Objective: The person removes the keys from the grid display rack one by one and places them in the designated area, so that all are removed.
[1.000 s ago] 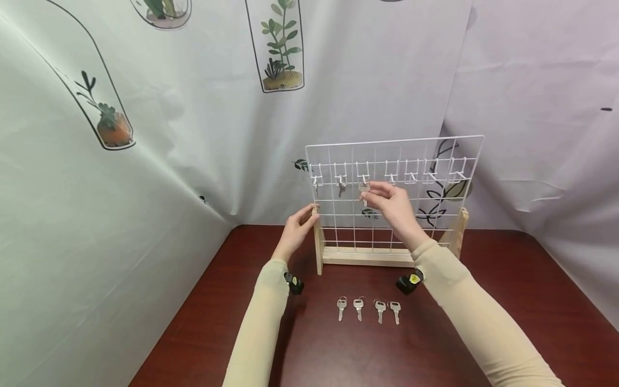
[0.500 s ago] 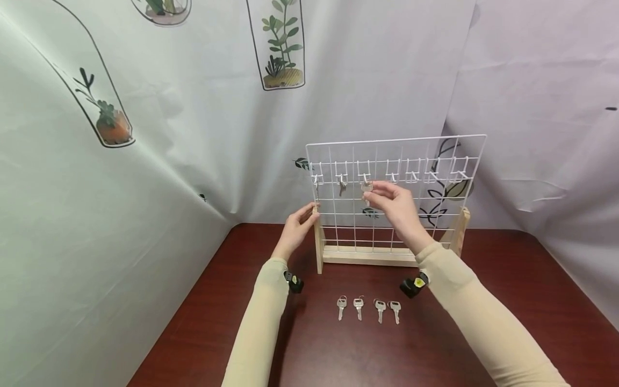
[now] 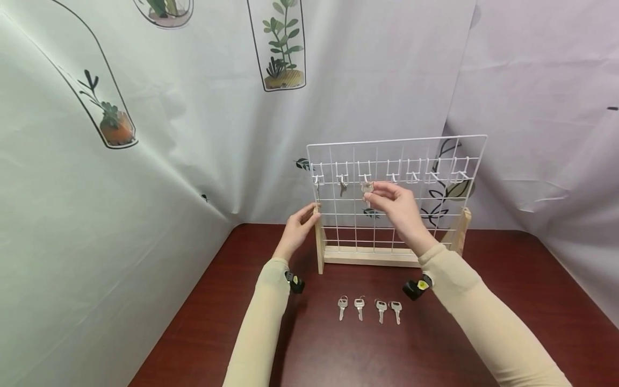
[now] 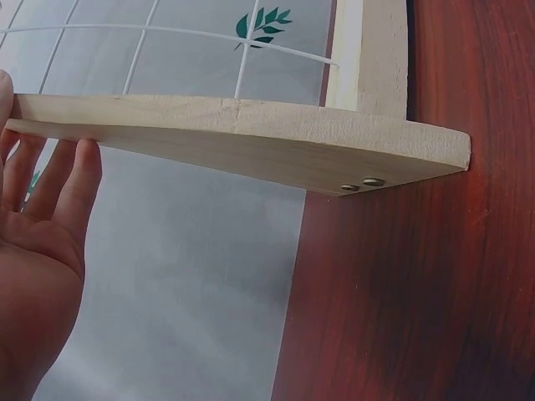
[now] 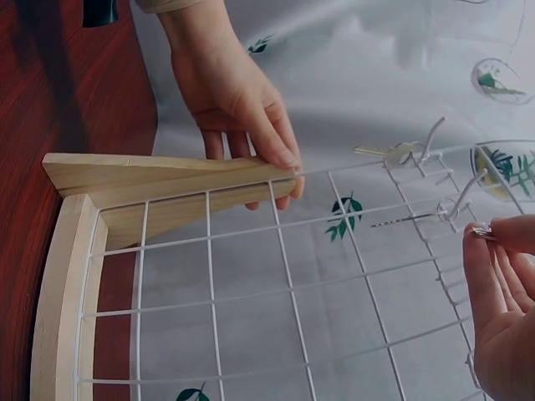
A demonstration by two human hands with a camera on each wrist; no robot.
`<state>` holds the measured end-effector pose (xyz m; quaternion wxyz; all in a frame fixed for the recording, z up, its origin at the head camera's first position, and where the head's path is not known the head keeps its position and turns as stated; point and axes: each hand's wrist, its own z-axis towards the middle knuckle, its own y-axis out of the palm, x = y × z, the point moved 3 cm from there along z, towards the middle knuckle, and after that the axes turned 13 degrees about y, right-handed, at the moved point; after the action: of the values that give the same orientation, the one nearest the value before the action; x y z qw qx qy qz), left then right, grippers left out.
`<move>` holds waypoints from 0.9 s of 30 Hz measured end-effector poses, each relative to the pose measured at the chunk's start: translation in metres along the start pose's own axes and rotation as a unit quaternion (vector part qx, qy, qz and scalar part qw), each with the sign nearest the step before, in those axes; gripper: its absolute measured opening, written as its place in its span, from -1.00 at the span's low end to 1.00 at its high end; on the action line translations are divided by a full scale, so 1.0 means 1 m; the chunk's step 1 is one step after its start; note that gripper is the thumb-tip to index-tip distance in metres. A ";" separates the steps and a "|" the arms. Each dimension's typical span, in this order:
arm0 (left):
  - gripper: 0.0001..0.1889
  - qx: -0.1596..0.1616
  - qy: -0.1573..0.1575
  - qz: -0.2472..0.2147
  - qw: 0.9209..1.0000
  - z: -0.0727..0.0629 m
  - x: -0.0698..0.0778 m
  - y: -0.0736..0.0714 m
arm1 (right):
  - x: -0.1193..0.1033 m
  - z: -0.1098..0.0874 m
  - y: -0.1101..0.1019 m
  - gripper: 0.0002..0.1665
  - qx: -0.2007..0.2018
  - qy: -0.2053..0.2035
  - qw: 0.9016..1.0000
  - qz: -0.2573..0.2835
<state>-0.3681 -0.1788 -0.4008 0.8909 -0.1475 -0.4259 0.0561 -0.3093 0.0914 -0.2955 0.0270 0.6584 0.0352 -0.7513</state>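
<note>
My left hand [image 3: 296, 231] holds the top of the left wooden side support [image 3: 320, 250] of a white wire grid rack [image 3: 396, 140]. In the right wrist view its thumb lies on one face of the wood, with fingers on the other. My right hand [image 3: 400, 208] pinches a silver key [image 3: 367, 187] between thumb and fingertips, just below the third hook [image 3: 365, 178] from the left. Whether the key's ring is on that hook I cannot tell. Two keys hang from the first two hooks, a flat-facing key [image 5: 389, 152] and an edge-on key [image 5: 405, 222].
Several silver keys [image 3: 359, 305] with rings lie in a row on the dark red table [image 3: 329, 355] before the rack. More white hooks [image 3: 413, 176] line the grid to the right. A wooden base bar [image 3: 369, 258] joins the supports. A pale curtain [image 3: 217, 107] stands behind.
Since a second ago the right wrist has shifted slightly to the right, while its fingertips stay on the key near the third hook. The left hand keeps its place.
</note>
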 end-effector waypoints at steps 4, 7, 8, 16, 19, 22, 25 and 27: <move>-0.52 0.000 0.005 -0.003 1.000 0.000 -0.001 0.001 | 0.000 -0.002 -0.002 -0.46 -0.002 -0.001 1.000 -0.010; -0.51 -0.001 0.010 0.000 1.000 0.000 -0.002 0.001 | 0.001 -0.004 -0.005 -0.46 -0.005 0.001 1.000 -0.014; -0.51 -0.001 0.014 0.004 1.000 0.000 -0.002 0.001 | 0.001 -0.005 -0.005 -0.47 -0.005 0.001 1.000 -0.017; -0.53 0.005 0.014 0.004 1.000 0.003 -0.003 0.002 | -0.001 -0.011 -0.013 -0.48 -0.014 -0.007 0.999 -0.043; -0.55 0.003 0.015 0.002 1.000 0.003 -0.002 0.002 | -0.001 -0.013 -0.016 -0.46 -0.016 -0.007 0.999 -0.046; -0.55 0.004 0.014 0.003 1.000 0.002 -0.002 0.002 | 0.000 -0.013 -0.018 -0.44 -0.018 -0.006 0.999 -0.043; -0.55 0.006 0.011 0.002 1.000 0.001 -0.002 0.002 | -0.001 -0.014 -0.019 -0.43 -0.022 -0.004 0.999 -0.039; -0.55 0.008 0.010 0.000 1.000 0.001 -0.002 0.002 | -0.001 -0.015 -0.021 -0.45 -0.024 -0.003 0.999 -0.044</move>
<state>-0.3701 -0.1775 -0.4018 0.8960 -0.1414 -0.4169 0.0582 -0.2960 0.1135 -0.2959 0.0100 0.6534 0.0819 -0.7525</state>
